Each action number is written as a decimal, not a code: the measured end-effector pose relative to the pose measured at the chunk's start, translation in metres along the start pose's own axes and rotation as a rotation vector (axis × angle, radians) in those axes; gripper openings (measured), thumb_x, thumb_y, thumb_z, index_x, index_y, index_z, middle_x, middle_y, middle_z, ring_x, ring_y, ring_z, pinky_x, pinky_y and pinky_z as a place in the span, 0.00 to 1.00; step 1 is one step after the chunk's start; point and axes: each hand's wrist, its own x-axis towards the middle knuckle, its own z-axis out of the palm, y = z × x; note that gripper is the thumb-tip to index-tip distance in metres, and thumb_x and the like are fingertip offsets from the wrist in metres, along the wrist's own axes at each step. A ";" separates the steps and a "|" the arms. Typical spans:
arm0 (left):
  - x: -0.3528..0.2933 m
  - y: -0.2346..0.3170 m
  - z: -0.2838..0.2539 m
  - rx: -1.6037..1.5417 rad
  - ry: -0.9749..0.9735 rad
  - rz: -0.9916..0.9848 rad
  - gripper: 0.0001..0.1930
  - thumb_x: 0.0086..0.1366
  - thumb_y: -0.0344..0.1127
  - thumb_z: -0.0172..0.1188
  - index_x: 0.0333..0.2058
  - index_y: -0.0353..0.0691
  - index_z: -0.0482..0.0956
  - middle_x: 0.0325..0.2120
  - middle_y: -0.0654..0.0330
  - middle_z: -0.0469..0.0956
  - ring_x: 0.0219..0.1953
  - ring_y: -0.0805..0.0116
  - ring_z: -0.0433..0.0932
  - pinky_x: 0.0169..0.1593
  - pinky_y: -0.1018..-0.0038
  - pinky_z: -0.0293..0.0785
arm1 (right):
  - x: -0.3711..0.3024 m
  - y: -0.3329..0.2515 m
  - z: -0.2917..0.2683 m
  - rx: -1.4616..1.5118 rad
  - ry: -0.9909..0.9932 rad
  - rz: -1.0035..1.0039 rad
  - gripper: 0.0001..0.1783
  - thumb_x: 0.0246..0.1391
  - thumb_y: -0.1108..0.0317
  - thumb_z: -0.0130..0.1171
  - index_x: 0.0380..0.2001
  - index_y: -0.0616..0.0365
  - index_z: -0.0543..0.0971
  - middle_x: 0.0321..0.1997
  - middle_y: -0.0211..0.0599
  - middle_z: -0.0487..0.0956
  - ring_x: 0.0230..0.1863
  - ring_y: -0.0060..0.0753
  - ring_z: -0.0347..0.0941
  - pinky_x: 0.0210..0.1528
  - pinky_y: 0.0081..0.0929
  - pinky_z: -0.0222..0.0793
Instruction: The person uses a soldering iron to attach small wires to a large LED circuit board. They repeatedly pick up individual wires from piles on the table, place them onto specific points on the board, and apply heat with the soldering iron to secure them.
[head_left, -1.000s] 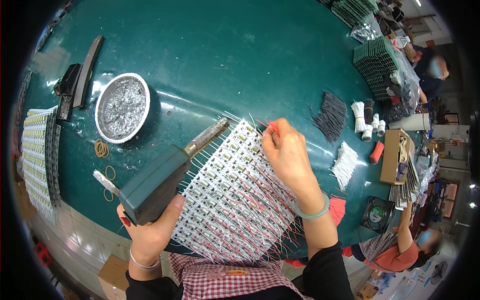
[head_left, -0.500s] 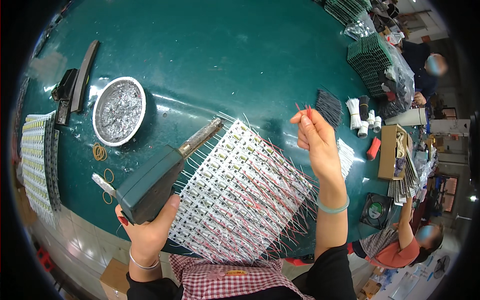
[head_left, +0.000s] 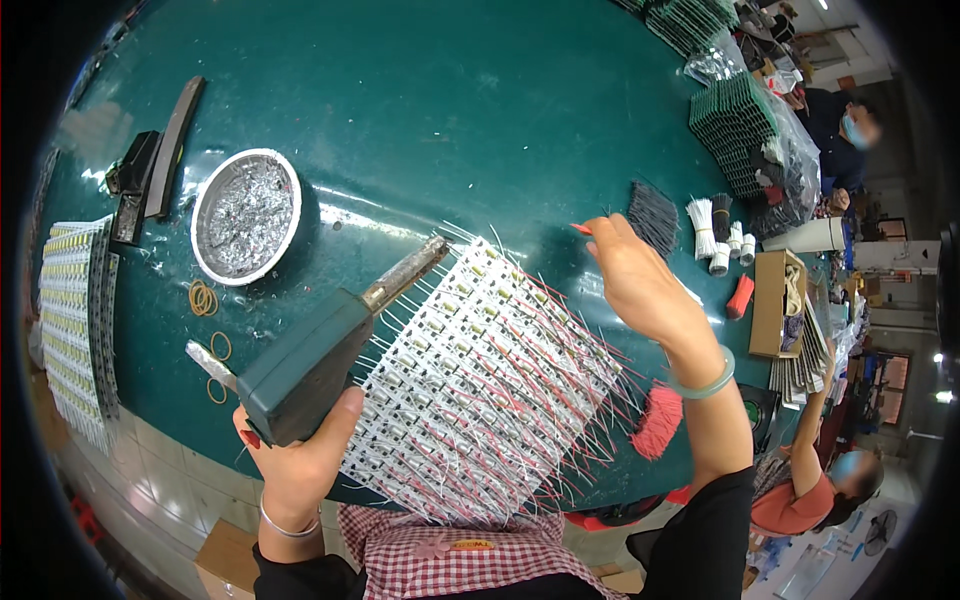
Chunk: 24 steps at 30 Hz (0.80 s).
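My left hand (head_left: 310, 450) is wrapped round a dark green soldering gun (head_left: 305, 365) with a crusted metal barrel. The barrel's end lies beside the top corner of a large panel of small white circuit boards (head_left: 470, 390). White and red wires stick out all over that panel. My right hand (head_left: 640, 285) hovers over the table right of the panel, back upward and fingers bent. A small red tip shows at its fingers; whether it is a nail or a wire end I cannot tell. Near this hand lie black wires (head_left: 653, 218), and a pile of red wires (head_left: 658, 420) is below its wrist.
A white bowl of silvery scraps (head_left: 297, 215) stands on the left, near rubber bands (head_left: 203, 298) and a stack of panels (head_left: 75, 330). At right are wire bundles (head_left: 702, 225), a cardboard box (head_left: 768, 305) and green racks (head_left: 730, 135). Two other people are beyond.
My right hand has turned from palm side to back side, its forearm swinging right. The red wires it pinched upright no longer show plainly. A red wire pile has come into sight. The left hand stays put.
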 end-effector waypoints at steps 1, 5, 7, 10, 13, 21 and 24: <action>-0.001 -0.001 -0.001 -0.004 0.007 -0.010 0.24 0.51 0.19 0.68 0.49 0.28 0.76 0.36 0.54 0.82 0.19 0.79 0.71 0.21 0.84 0.65 | 0.001 -0.005 -0.004 -0.097 -0.041 0.000 0.09 0.53 0.81 0.52 0.39 0.69 0.72 0.33 0.52 0.74 0.40 0.51 0.76 0.42 0.41 0.73; 0.000 -0.001 -0.003 0.018 -0.008 0.035 0.23 0.52 0.19 0.67 0.49 0.28 0.76 0.36 0.54 0.82 0.20 0.79 0.72 0.21 0.84 0.65 | 0.011 -0.011 0.010 -0.547 -0.015 -0.122 0.06 0.46 0.75 0.58 0.30 0.64 0.80 0.30 0.42 0.73 0.39 0.44 0.75 0.38 0.34 0.72; -0.001 -0.002 -0.004 0.019 -0.008 0.031 0.23 0.52 0.19 0.67 0.49 0.28 0.76 0.36 0.54 0.82 0.20 0.79 0.72 0.22 0.83 0.65 | 0.019 -0.021 0.023 -0.759 -0.035 -0.102 0.06 0.46 0.71 0.60 0.26 0.60 0.83 0.31 0.38 0.74 0.39 0.40 0.75 0.36 0.33 0.70; -0.002 -0.002 -0.004 0.028 -0.025 0.050 0.23 0.52 0.19 0.67 0.49 0.28 0.76 0.36 0.54 0.82 0.20 0.79 0.72 0.22 0.83 0.66 | 0.031 -0.039 0.026 -0.877 -0.214 -0.130 0.07 0.47 0.68 0.60 0.25 0.54 0.86 0.32 0.36 0.77 0.40 0.39 0.74 0.36 0.34 0.69; -0.002 0.000 -0.003 0.013 0.000 0.085 0.23 0.52 0.18 0.66 0.49 0.28 0.76 0.36 0.53 0.82 0.19 0.79 0.71 0.22 0.83 0.65 | 0.029 -0.040 0.036 -0.957 -0.145 -0.166 0.03 0.38 0.67 0.63 0.18 0.53 0.84 0.27 0.34 0.76 0.35 0.36 0.74 0.35 0.34 0.67; -0.003 -0.002 -0.008 0.014 0.007 0.050 0.24 0.51 0.19 0.67 0.49 0.28 0.75 0.37 0.52 0.81 0.18 0.78 0.71 0.21 0.83 0.65 | 0.018 -0.034 0.026 -0.689 -0.033 -0.014 0.09 0.36 0.72 0.64 0.26 0.56 0.85 0.30 0.39 0.78 0.37 0.38 0.77 0.33 0.29 0.75; -0.002 0.004 -0.006 -0.034 -0.007 -0.002 0.24 0.51 0.19 0.66 0.49 0.28 0.75 0.36 0.52 0.81 0.18 0.78 0.71 0.21 0.83 0.65 | 0.009 -0.038 0.010 -0.428 0.214 -0.078 0.09 0.38 0.76 0.61 0.28 0.57 0.83 0.29 0.38 0.75 0.35 0.39 0.76 0.34 0.30 0.74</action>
